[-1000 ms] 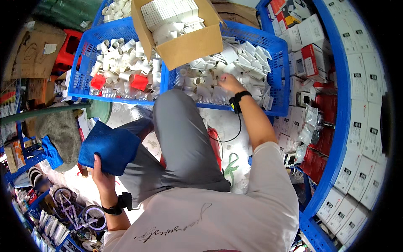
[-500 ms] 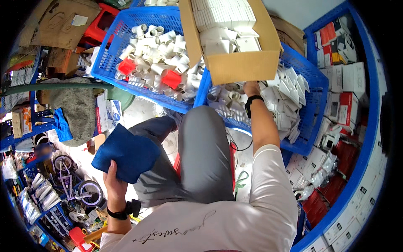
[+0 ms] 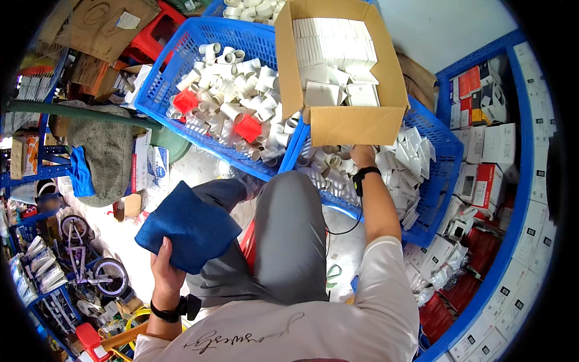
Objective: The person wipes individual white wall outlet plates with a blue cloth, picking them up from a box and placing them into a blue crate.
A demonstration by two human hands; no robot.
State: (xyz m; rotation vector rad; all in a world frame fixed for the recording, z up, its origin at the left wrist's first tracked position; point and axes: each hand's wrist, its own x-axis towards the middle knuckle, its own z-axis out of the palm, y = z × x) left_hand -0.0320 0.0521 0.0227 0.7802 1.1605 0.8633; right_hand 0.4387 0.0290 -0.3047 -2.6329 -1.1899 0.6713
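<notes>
My left hand (image 3: 167, 274) grips a dark blue cloth (image 3: 187, 229), thumb on top, held above my left thigh. My right hand (image 3: 363, 157) reaches forward to the lower front edge of an open cardboard box (image 3: 356, 125); its fingers are hidden there, and I cannot tell whether they hold anything. Inside the box stand rows of flat white plates (image 3: 335, 42), with several loose ones in front. The box rests over a blue basket (image 3: 443, 175) that holds white plates (image 3: 410, 160) on its right and white pipe fittings (image 3: 332, 160) on its left.
Left of the box is another blue basket (image 3: 158, 81) of white pipe fittings with two red pieces (image 3: 247, 128). A blue-framed shelf (image 3: 517, 223) with stacked cartons curves along the right. A small bicycle (image 3: 90, 259) and a grey cloth (image 3: 108, 157) are on the left.
The view has shifted, so the baskets and box appear lower. My left hand still holds the blue cloth, and my right hand stays at the box's lower front edge.
</notes>
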